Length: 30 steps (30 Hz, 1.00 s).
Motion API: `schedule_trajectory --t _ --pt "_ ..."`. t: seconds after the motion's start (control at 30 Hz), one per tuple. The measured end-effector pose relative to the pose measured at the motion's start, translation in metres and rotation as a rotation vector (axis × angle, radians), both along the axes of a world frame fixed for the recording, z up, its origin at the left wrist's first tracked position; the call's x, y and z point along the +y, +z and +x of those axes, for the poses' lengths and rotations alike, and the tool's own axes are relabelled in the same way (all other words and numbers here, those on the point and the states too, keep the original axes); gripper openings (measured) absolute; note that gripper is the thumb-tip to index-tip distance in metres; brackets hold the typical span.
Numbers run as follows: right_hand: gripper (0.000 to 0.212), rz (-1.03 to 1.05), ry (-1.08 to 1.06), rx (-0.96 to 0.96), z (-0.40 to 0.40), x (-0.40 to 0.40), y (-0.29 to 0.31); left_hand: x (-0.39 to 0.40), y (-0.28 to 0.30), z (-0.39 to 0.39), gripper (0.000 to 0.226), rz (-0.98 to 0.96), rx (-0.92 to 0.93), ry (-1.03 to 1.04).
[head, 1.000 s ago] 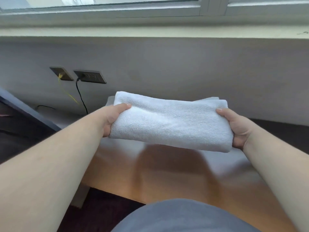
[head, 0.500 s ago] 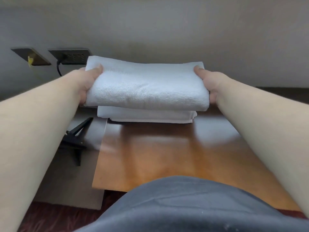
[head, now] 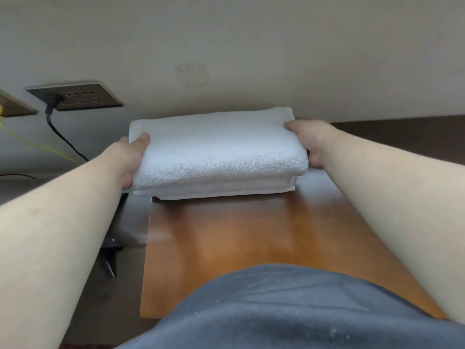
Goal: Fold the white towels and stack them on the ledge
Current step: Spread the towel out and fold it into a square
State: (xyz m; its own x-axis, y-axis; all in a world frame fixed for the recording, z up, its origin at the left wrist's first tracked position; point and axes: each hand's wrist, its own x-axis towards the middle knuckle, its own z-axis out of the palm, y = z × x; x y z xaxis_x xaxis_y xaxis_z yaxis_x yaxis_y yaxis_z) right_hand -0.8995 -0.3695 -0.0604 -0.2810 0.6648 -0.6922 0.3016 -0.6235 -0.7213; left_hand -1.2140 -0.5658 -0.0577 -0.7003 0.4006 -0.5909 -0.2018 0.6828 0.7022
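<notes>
My fingers (head: 130, 181) mostly hidden behind both towel ends. Lower towel (head: 226, 191) only shows its front edge. Left socket plate (head: 13, 108) cut off by frame edge.

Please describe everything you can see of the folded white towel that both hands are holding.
The folded white terry towel is a thick, soft-looking rectangular bundle with a rounded fold facing the camera. It lies flat and level on a thinner stack of folded white towels at the far end of the orange-brown wooden surface, close to the beige wall. The left hand grips its left end and the right hand its right end, thumbs on top.
</notes>
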Motion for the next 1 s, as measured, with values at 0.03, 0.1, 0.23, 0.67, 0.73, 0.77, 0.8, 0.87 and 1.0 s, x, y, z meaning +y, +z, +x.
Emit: schedule_trajectory --t 0.03,0.1,0.23,0.67,0.73,0.77,0.8,0.87,1.0 --pt "0.022 0.036 0.016 -0.009 0.0 0.0 -0.003 0.001 -0.004 -0.001 0.065 -0.01 0.014 -0.002" --pt "0.03 0.117 0.052 -0.072 0.0 -0.002 -0.007 0.002 -0.007 0.0 0.07 -0.039 0.061 -0.007" --pt "0.034 0.219 0.043 -0.181 0.002 -0.003 -0.009 0.007 -0.006 0.0 0.067 -0.127 0.265 -0.047" --pt "0.041 0.487 -0.124 -0.236 0.0 -0.013 0.003 0.014 0.019 0.029 0.059 -0.055 0.874 -0.1" --pt "0.039 0.543 -0.172 -0.263 0.003 -0.017 0.006 0.014 0.022 0.046 0.049 0.009 1.048 -0.281" --pt "0.036 0.513 -0.165 -0.266 0.003 -0.019 0.006 0.017 0.021 0.055 0.046 0.034 1.061 -0.389" --pt "0.032 0.461 -0.143 -0.256 0.002 -0.019 0.007 0.019 0.019 0.063 0.044 0.042 1.045 -0.5" --pt "0.029 0.403 -0.035 -0.255 -0.002 -0.016 0.007 0.023 0.012 0.072 0.045 -0.031 0.98 -0.668" --pt "0.022 0.35 -0.032 -0.284 -0.01 -0.006 0.004 0.021 0.002 0.071 0.051 -0.165 0.928 -0.754"
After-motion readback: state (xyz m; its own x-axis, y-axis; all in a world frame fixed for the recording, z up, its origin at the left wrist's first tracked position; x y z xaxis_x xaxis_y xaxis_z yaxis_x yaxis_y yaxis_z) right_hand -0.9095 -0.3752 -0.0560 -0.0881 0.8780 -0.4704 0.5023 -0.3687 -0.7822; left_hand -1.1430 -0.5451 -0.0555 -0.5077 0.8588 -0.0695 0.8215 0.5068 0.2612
